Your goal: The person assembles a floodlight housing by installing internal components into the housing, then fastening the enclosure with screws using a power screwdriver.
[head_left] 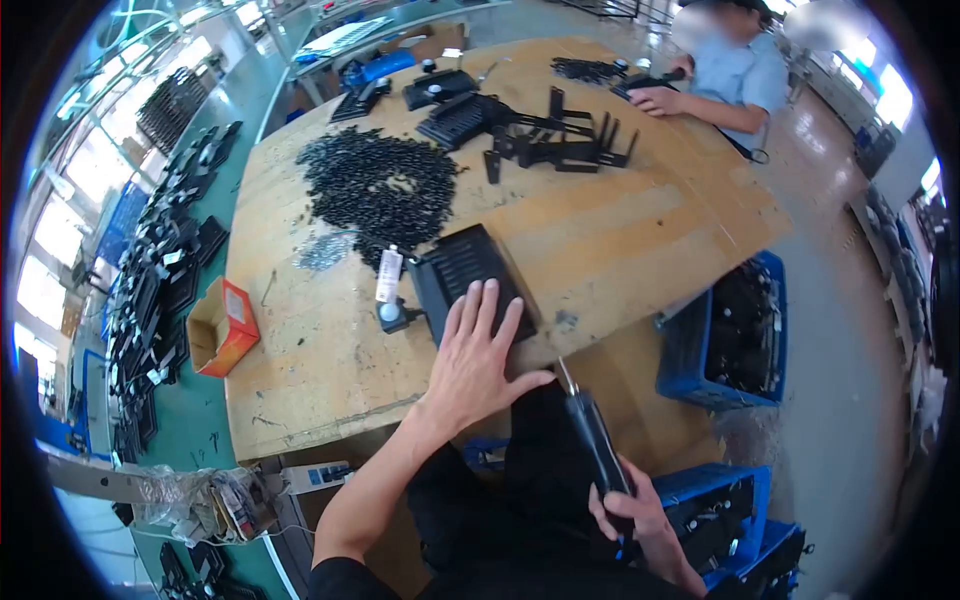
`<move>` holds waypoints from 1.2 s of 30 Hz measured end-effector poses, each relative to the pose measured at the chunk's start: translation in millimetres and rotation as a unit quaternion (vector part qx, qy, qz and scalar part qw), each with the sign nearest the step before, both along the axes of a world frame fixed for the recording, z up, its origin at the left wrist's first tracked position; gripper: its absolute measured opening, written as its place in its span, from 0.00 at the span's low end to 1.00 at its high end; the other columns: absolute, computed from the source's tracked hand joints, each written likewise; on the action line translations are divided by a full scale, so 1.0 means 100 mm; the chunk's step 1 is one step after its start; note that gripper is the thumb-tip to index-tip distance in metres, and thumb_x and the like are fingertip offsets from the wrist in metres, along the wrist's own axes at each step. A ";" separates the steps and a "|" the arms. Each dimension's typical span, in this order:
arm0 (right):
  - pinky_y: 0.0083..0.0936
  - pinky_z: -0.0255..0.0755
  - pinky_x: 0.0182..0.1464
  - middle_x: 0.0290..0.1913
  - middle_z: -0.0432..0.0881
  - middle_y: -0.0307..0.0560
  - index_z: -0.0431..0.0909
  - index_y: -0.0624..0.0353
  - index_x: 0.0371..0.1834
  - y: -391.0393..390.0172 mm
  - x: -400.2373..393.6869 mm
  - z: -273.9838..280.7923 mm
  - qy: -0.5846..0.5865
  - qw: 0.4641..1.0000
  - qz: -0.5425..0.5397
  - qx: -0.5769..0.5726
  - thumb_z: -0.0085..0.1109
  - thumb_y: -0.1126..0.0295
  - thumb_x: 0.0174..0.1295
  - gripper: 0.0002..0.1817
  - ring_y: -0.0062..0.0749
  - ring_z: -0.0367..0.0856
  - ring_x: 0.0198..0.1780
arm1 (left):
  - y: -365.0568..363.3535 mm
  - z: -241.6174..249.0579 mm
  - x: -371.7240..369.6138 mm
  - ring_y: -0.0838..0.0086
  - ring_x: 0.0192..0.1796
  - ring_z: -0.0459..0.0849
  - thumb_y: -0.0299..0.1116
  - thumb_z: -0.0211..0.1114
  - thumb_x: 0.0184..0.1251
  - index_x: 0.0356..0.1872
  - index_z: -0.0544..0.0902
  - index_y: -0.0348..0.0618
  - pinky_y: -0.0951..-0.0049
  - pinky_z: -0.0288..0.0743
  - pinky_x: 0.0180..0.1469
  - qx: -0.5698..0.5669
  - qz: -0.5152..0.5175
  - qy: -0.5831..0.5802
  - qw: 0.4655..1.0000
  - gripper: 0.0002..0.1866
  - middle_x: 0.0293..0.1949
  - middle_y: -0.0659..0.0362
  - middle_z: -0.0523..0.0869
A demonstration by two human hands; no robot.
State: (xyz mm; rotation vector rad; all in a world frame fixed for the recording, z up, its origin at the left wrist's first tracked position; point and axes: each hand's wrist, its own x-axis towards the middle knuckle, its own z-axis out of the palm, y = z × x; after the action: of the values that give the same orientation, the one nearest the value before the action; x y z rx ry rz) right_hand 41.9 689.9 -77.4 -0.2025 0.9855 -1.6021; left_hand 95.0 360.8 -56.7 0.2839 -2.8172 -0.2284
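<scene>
My left hand (475, 358) lies with its fingers spread on a black ribbed plate (462, 262) near the table's front edge. Touching the plate's left side is a small black piece with a round silver knob (391, 312) and a white label (389, 275). In my right hand (640, 510) is a black electric screwdriver (597, 435), gripped by its body. The metal bit points up and forward, close to the table edge and to the right of my left thumb. A large heap of small black parts (375, 190) sits just beyond the plate.
An orange box (224, 328) stands at the table's left edge. Black brackets (560, 140) and more ribbed plates (455, 120) lie at the back. Across the table a person (735, 75) handles a black part. Blue crates (725, 335) of black parts stand right, below table height.
</scene>
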 end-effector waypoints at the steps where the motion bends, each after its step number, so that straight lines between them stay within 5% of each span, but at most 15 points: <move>1: 0.21 0.70 0.18 0.33 0.82 0.51 0.60 0.62 0.80 0.00 -0.02 -0.04 0.009 0.999 -0.037 0.009 0.69 0.68 0.69 0.39 0.30 0.80 0.19 | 0.15 0.03 0.02 0.41 0.83 0.62 0.49 0.72 0.71 0.78 0.71 0.40 0.44 0.57 0.82 -0.013 -0.001 -0.008 1.000 0.40 0.79 0.36 0.67; 6: 0.22 0.68 0.14 0.34 0.83 0.51 0.61 0.61 0.76 -0.31 -0.08 -0.24 0.064 0.993 -0.099 -0.012 0.68 0.65 0.71 0.35 0.31 0.78 0.17 | 0.29 -0.09 0.24 0.45 0.81 0.66 0.38 0.74 0.67 0.74 0.73 0.38 0.44 0.58 0.82 -0.088 -0.002 -0.020 0.996 0.36 0.78 0.39 0.70; 8: 0.22 0.67 0.14 0.32 0.82 0.50 0.63 0.61 0.75 -0.38 -0.12 -0.25 0.086 0.989 -0.118 -0.017 0.69 0.65 0.71 0.34 0.30 0.77 0.16 | 0.29 -0.08 0.33 0.45 0.77 0.74 0.35 0.71 0.65 0.73 0.74 0.37 0.47 0.66 0.78 -0.139 -0.020 0.031 0.990 0.34 0.73 0.40 0.76; 9: 0.24 0.66 0.15 0.30 0.82 0.47 0.58 0.60 0.83 -0.37 -0.12 -0.23 0.087 0.988 -0.129 -0.013 0.70 0.69 0.68 0.42 0.28 0.75 0.16 | 0.28 -0.04 0.37 0.46 0.75 0.76 0.33 0.69 0.64 0.71 0.76 0.36 0.48 0.68 0.77 -0.125 -0.033 0.090 0.988 0.33 0.72 0.41 0.78; 10: 0.25 0.65 0.13 0.28 0.81 0.47 0.62 0.61 0.79 -0.42 -0.12 -0.21 0.108 0.984 -0.138 0.043 0.67 0.71 0.68 0.37 0.27 0.74 0.14 | 0.25 0.03 0.45 0.46 0.74 0.78 0.32 0.68 0.62 0.70 0.77 0.36 0.48 0.70 0.76 -0.127 -0.019 0.141 0.982 0.32 0.70 0.42 0.80; 14: 0.22 0.66 0.10 0.28 0.80 0.42 0.66 0.53 0.73 -0.42 -0.32 -0.70 0.154 0.978 -0.142 0.006 0.62 0.61 0.76 0.27 0.24 0.73 0.13 | 0.18 0.38 0.96 0.50 0.75 0.78 0.25 0.70 0.58 0.69 0.78 0.34 0.52 0.73 0.77 0.034 0.040 0.266 0.963 0.33 0.73 0.45 0.80; 16: 0.20 0.65 0.09 0.29 0.78 0.38 0.69 0.50 0.71 -0.60 -0.28 -0.58 0.198 0.973 -0.113 -0.024 0.59 0.56 0.79 0.22 0.20 0.73 0.13 | 0.33 0.58 1.44 0.51 0.75 0.78 0.25 0.69 0.58 0.70 0.76 0.33 0.53 0.73 0.78 -0.025 0.060 0.261 0.963 0.34 0.74 0.44 0.79; 18: 0.20 0.65 0.20 0.28 0.79 0.37 0.77 0.56 0.48 -0.77 -0.15 -0.03 0.243 0.969 -0.052 -0.015 0.68 0.55 0.74 0.17 0.20 0.69 0.19 | 0.76 0.93 2.09 0.50 0.76 0.78 0.26 0.69 0.59 0.70 0.77 0.33 0.54 0.74 0.77 0.013 0.094 0.240 0.966 0.34 0.74 0.44 0.79; 19: 0.20 0.65 0.20 0.28 0.79 0.37 0.77 0.56 0.48 -0.87 -0.07 0.05 0.243 0.969 -0.022 -0.026 0.68 0.55 0.74 0.17 0.20 0.69 0.19 | 0.97 1.06 2.48 0.50 0.75 0.79 0.27 0.69 0.61 0.71 0.77 0.34 0.54 0.75 0.76 0.073 0.117 0.246 0.960 0.33 0.73 0.44 0.80; 24: 0.19 0.61 0.17 0.21 0.76 0.35 0.78 0.56 0.37 -1.12 -0.01 0.07 0.318 0.947 0.002 -0.035 0.60 0.50 0.80 0.20 0.20 0.67 0.15 | 2.10 1.66 4.19 0.49 0.66 0.88 0.22 0.71 0.66 0.66 0.83 0.37 0.61 0.82 0.69 0.341 0.318 0.295 0.834 0.25 0.67 0.45 0.87; 26: 0.19 0.62 0.16 0.21 0.78 0.36 0.79 0.56 0.37 -1.23 -0.14 -0.08 0.244 0.969 0.032 -0.013 0.59 0.50 0.81 0.21 0.20 0.68 0.15 | 2.41 1.78 4.53 0.53 0.65 0.90 0.20 0.73 0.64 0.63 0.86 0.38 0.62 0.82 0.67 0.232 0.385 0.400 0.799 0.24 0.63 0.49 0.90; 28: 0.19 0.63 0.16 0.21 0.80 0.36 0.80 0.57 0.36 -1.35 -0.06 -0.06 0.176 0.983 0.052 0.019 0.58 0.50 0.81 0.22 0.20 0.70 0.15 | 2.44 1.90 4.95 0.54 0.64 0.90 0.19 0.74 0.61 0.63 0.86 0.40 0.60 0.83 0.65 0.034 0.499 0.326 0.802 0.26 0.63 0.50 0.90; 30: 0.21 0.66 0.15 0.21 0.82 0.38 0.82 0.58 0.35 -1.44 0.12 0.08 0.286 0.958 0.029 0.006 0.56 0.50 0.83 0.23 0.21 0.72 0.15 | 2.23 2.03 5.31 0.53 0.63 0.90 0.17 0.73 0.59 0.63 0.86 0.42 0.59 0.82 0.65 -0.118 0.609 0.255 0.742 0.28 0.62 0.51 0.91; 36: 0.20 0.66 0.15 0.19 0.79 0.37 0.81 0.58 0.34 -1.52 0.27 0.12 0.267 0.959 0.077 -0.051 0.54 0.54 0.84 0.22 0.20 0.69 0.13 | 0.99 1.57 7.49 0.59 0.64 0.85 0.23 0.65 0.63 0.57 0.86 0.44 0.58 0.76 0.64 -0.362 0.689 -0.019 0.627 0.20 0.60 0.57 0.90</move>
State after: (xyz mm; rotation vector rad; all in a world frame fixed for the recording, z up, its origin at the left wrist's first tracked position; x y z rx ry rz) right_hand 69.4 538.2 -65.4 -0.7977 1.2583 -1.4817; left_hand 843.8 459.8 100.3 1.9504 -1.6474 1.1693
